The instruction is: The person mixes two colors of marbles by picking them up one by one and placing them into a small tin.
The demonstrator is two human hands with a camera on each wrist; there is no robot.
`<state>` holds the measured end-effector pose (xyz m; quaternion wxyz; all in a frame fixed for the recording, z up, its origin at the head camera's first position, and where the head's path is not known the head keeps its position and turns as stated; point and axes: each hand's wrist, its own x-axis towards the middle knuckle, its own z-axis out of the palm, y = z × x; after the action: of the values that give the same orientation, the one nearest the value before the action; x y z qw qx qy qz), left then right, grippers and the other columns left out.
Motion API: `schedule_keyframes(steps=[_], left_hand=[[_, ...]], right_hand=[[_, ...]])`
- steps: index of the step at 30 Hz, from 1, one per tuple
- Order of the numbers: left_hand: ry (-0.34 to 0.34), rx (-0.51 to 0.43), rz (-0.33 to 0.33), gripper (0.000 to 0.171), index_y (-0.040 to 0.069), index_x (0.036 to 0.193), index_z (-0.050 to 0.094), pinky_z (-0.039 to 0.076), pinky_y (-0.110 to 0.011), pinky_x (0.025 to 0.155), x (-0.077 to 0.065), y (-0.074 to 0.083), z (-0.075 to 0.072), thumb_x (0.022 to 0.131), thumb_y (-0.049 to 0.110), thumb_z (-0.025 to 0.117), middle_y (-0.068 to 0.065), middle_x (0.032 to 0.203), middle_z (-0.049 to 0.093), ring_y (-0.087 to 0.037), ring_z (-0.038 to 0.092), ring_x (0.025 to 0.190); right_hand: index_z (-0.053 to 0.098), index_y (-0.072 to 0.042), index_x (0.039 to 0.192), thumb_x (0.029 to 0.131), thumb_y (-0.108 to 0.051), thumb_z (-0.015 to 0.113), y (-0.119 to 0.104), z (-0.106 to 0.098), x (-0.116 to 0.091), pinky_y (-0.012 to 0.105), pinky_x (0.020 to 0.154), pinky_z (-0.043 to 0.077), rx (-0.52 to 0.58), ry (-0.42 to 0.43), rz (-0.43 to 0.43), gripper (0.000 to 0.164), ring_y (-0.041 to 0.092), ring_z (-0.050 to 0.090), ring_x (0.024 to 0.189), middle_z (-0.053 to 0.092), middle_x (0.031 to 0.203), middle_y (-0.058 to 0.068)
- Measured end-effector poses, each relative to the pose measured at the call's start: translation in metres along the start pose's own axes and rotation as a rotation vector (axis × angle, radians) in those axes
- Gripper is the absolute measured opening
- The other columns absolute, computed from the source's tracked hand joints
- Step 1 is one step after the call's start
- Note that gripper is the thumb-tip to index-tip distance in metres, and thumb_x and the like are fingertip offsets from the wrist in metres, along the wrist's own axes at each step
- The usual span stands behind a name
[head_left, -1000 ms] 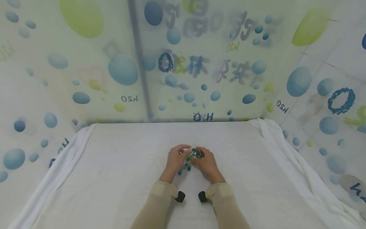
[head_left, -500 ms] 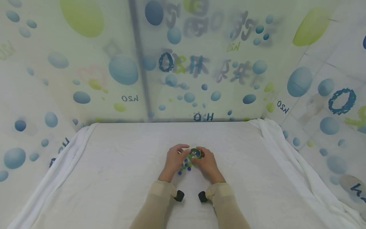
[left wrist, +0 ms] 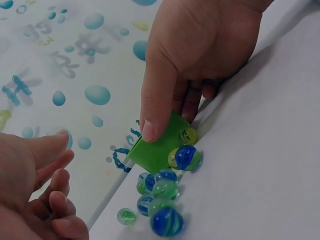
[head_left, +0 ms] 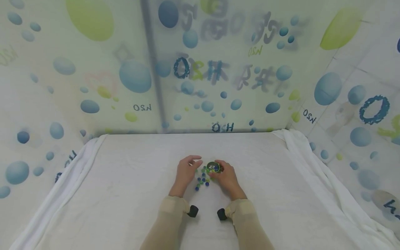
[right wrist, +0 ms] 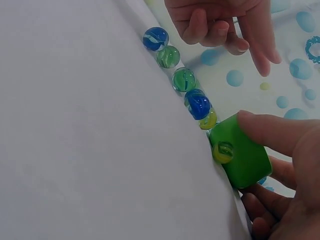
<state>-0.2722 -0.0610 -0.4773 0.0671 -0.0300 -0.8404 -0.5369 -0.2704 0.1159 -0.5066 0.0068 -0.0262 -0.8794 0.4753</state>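
My right hand (head_left: 227,176) grips a small green cup (right wrist: 251,156) between thumb and fingers, its mouth facing up toward the head camera. Inside it, some glass marbles (head_left: 215,167) show. My left hand (head_left: 185,172) hovers to the left of the cup, fingers loosely bent and apart from it, with nothing between thumb and fingertips. Between the hands, several blue, green and yellow swirled marbles (left wrist: 167,221) lie loose on the white cloth. One yellow-green marble (right wrist: 223,152) sits right by the cup's near wall.
A white cloth (head_left: 125,194) covers the table, bunched into folds (head_left: 300,149) along its right side. Behind and beside it stand pale walls (head_left: 200,114) printed with bubbles and lettering. Each beige sleeve has a dark wrist camera (head_left: 222,214) at the cuff.
My left hand has drawn back to the left, from fingertips at the cup's rim to well apart from it. My right hand and the cup have stayed in place.
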Motion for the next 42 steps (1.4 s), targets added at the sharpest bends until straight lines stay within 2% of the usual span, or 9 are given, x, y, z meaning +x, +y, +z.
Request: schedule_keyframes(steps=[7,15,24,30,36,42], left_hand=[[0.028,-0.001,-0.016,0.023,0.012,0.109,0.072,0.045,-0.032,0.063,0.002,-0.004,-0.006,0.089,0.023,0.07,-0.003,0.083,0.061,-0.017,0.054,0.071],[0.017,0.029,-0.065,0.023,0.013,0.11,0.071,0.045,-0.033,0.067,0.005,-0.01,-0.013,0.091,0.026,0.068,-0.005,0.091,0.063,-0.019,0.055,0.077],[-0.079,0.096,-0.128,0.024,0.012,0.111,0.071,0.048,-0.032,0.063,0.005,-0.016,-0.016,0.089,0.021,0.071,-0.006,0.093,0.062,-0.019,0.058,0.076],[-0.108,0.122,-0.16,0.025,0.013,0.112,0.071,0.048,-0.032,0.065,0.004,-0.018,-0.017,0.088,0.021,0.071,-0.006,0.095,0.062,-0.018,0.059,0.076],[-0.116,0.169,-0.141,0.026,0.013,0.112,0.071,0.049,-0.032,0.064,0.007,-0.025,-0.013,0.088,0.021,0.071,-0.005,0.094,0.062,-0.017,0.058,0.075],[-0.119,0.232,-0.141,0.025,0.014,0.111,0.071,0.048,-0.034,0.067,0.006,-0.024,-0.011,0.088,0.021,0.07,-0.006,0.095,0.063,-0.019,0.058,0.079]], right_hand=[[0.057,-0.012,0.133,0.078,-0.024,0.081,-0.001,-0.001,0.0,0.047,0.094,0.042,-0.002,-0.003,0.005,0.061,0.028,0.05,0.11,0.057,0.119,0.011],[0.056,-0.012,0.133,0.078,-0.025,0.081,0.0,-0.001,0.0,0.047,0.095,0.042,0.011,-0.011,0.022,0.062,0.028,0.051,0.111,0.057,0.12,0.01],[0.056,-0.014,0.134,0.078,-0.026,0.082,-0.002,0.001,0.001,0.048,0.097,0.041,0.007,-0.007,0.038,0.063,0.03,0.05,0.114,0.056,0.123,0.011],[0.056,-0.014,0.134,0.078,-0.026,0.081,-0.001,0.0,0.0,0.049,0.096,0.041,0.015,-0.007,0.036,0.063,0.03,0.05,0.114,0.056,0.123,0.011],[0.055,-0.014,0.135,0.079,-0.027,0.081,-0.002,0.0,-0.001,0.048,0.097,0.041,0.012,-0.008,0.04,0.063,0.029,0.05,0.114,0.056,0.123,0.01],[0.055,-0.014,0.135,0.079,-0.027,0.08,-0.001,0.0,-0.001,0.048,0.096,0.041,0.009,-0.003,0.029,0.062,0.029,0.05,0.114,0.056,0.123,0.011]])
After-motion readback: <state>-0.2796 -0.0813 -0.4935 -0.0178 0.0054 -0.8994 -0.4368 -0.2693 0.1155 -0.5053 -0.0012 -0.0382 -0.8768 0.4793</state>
